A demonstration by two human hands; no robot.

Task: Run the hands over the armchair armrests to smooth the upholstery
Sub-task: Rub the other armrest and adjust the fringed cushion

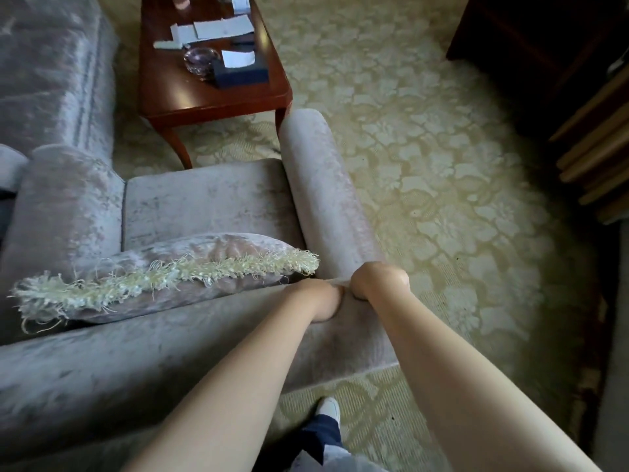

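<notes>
Both hands are positioned at the rear end of the armrest (323, 189), which runs along the right-hand side of the armchair seat (207, 199). The left hand (320, 299) and right hand (379, 279) are bent down at the wrist, near each other; fingers hidden, so grip state cannot be determined. A fringed cushion (163, 277) lies just beside the left hand.

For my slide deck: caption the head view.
Both hands, left and right, press together on the armchair's armrest beside a fringed cushion.
</notes>
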